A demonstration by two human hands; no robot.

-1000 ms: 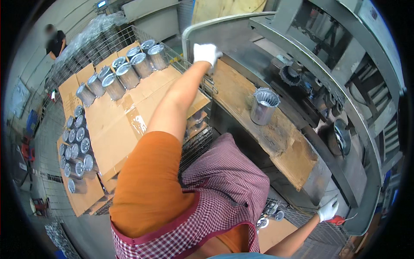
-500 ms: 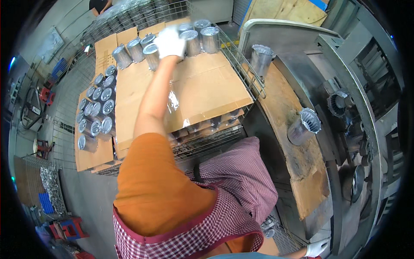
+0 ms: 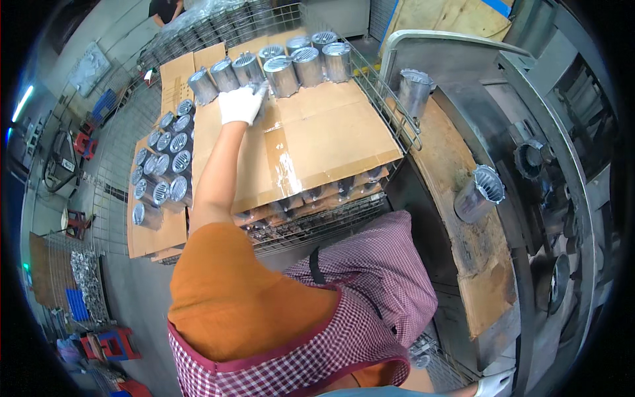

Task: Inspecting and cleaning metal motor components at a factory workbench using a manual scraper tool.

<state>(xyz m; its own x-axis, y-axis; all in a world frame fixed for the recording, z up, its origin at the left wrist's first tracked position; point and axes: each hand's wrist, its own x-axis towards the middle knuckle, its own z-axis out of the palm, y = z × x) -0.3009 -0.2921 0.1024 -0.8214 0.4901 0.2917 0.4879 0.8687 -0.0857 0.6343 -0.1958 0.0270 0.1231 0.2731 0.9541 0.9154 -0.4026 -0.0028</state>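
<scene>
My left hand (image 3: pixel 241 106), in a white glove, reaches over the cardboard sheet (image 3: pixel 317 132) on the stack. Its fingers are closed on a metal cylindrical housing (image 3: pixel 262 99), mostly hidden and smeared beside the palm. Just beyond stands a row of silver housings with slatted tops, among them one housing (image 3: pixel 247 69) behind my fingers and another housing (image 3: pixel 281 77) to the right. My right hand (image 3: pixel 495 384), also white-gloved, shows at the lower right edge beside the bench; its fingers look stretched out, with nothing seen in them.
More housings (image 3: pixel 160 169) stand on a lower cardboard layer at left. A wire cage (image 3: pixel 390 119) surrounds the stack. On the bench board (image 3: pixel 433 149) at right stand a housing (image 3: pixel 479 194) and a second housing (image 3: pixel 415 92), next to a machine (image 3: pixel 529 159). A person (image 3: pixel 165 10) is far back.
My left hand has come nearer and left, uncovering an upright housing in the row. It now covers the spot where another housing stood. The view has shifted slightly.
</scene>
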